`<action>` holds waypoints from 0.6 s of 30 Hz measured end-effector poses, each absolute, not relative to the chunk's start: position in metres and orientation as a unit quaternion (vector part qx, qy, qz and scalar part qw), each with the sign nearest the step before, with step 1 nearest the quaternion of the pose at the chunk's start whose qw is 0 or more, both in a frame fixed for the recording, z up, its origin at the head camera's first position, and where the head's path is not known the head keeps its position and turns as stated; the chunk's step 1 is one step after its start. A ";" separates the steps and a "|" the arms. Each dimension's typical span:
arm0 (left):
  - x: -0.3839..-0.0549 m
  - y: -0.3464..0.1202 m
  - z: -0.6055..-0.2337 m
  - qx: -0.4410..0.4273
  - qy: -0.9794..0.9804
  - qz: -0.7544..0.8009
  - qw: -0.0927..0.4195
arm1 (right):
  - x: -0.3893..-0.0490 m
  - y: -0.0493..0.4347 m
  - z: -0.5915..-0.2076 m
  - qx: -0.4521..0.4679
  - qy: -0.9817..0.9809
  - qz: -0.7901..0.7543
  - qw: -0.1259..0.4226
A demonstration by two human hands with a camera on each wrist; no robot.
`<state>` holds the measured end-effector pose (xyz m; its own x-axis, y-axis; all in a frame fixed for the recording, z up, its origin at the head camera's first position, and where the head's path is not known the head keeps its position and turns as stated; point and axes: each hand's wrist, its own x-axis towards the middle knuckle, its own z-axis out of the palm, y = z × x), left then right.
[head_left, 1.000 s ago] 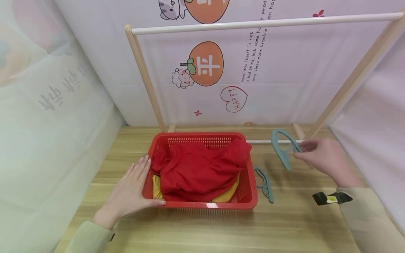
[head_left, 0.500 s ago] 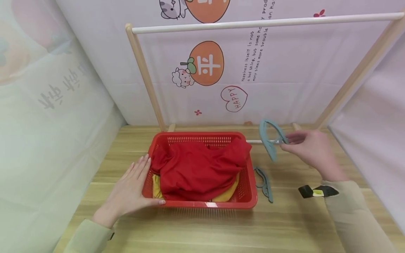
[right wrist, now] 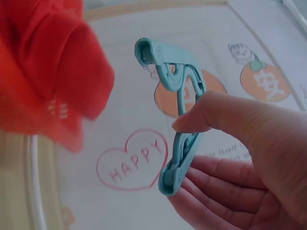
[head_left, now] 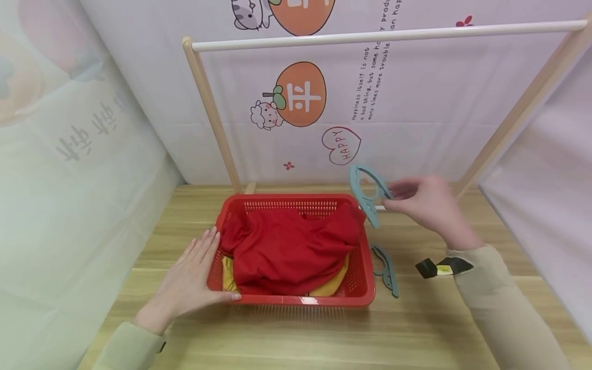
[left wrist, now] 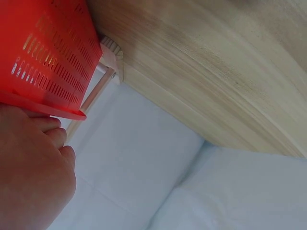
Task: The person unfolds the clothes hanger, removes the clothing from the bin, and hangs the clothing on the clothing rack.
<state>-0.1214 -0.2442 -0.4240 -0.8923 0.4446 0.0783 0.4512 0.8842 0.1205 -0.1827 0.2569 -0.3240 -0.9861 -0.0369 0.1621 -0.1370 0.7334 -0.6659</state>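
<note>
Below the top rail (head_left: 388,36) I read "HAPPY" in a heart (head_left: 341,146), "平" on a fruit (head_left: 301,94), "Happiness itself" on cloth (head_left: 425,108).

A white cloth backdrop (head_left: 421,97) printed with round orange cartoon fruits (head_left: 302,95) fills the upper centre; a wood-grain tabletop (head_left: 296,341) spans the bottom; white sheeting (head_left: 69,205) lines the left.

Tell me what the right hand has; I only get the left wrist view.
Observer: The right hand pinches a light-blue, curved plastic hanger.
Operator: What's in the red, perforated plastic basket?
Observer: Crumpled red cloth on top, with yellow cloth showing below it.
Operator: Any other hanger about?
Observer: Yes, a second light-blue plastic hanger lies on the wood-grain tabletop, just right of the basket.
</note>
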 end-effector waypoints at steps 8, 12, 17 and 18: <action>-0.122 -0.246 -0.426 -0.232 -0.970 -0.067 0.026 | -0.190 0.228 -0.321 0.072 -0.924 0.369 0.073; -0.122 -0.246 -0.426 -0.235 -0.969 -0.065 0.031 | -0.195 0.215 -0.327 0.090 -0.909 0.401 0.073; -0.122 -0.246 -0.426 -0.242 -0.967 -0.067 0.037 | -0.200 0.205 -0.334 0.094 -0.902 0.417 0.065; -0.122 -0.246 -0.426 -0.244 -0.967 -0.068 0.039 | -0.201 0.203 -0.335 0.095 -0.902 0.417 0.064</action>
